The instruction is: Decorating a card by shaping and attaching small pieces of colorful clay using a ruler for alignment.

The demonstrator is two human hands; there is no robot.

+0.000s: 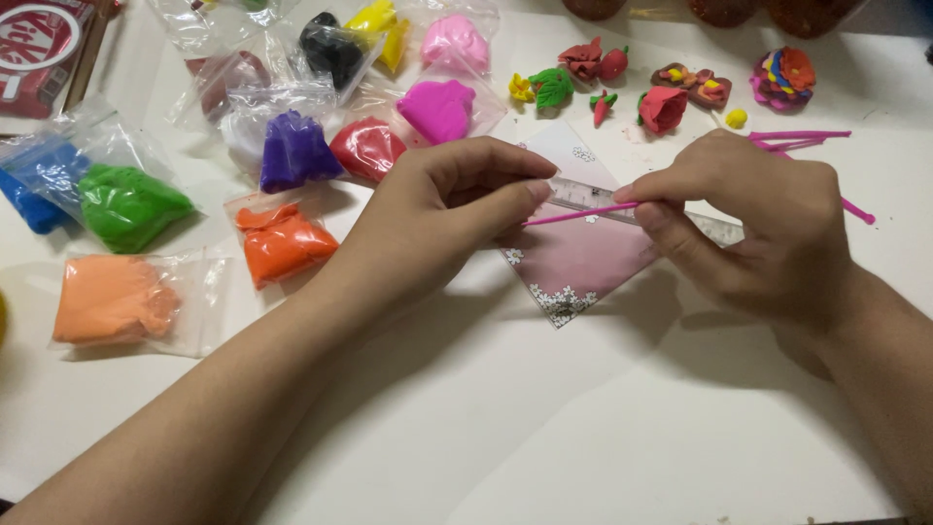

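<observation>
My left hand (442,209) is curled, thumb and fingers pressed together over the left end of a clear plastic ruler (714,228); what they pinch is hidden. My right hand (758,233) grips a thin pink modelling stick (578,214) that points left, its tip just under my left thumb. Both hands hover over a pink square card (583,258) with small white flowers along its edges, lying on the white table (544,428).
Several clear bags of coloured clay lie at the left: orange (282,243), peach (112,297), green (126,204), purple (292,151), red (367,148), magenta (437,109). Small clay figures, among them a red rose (664,107) and a multicoloured flower (782,76), and spare pink sticks (797,136) sit at the back right.
</observation>
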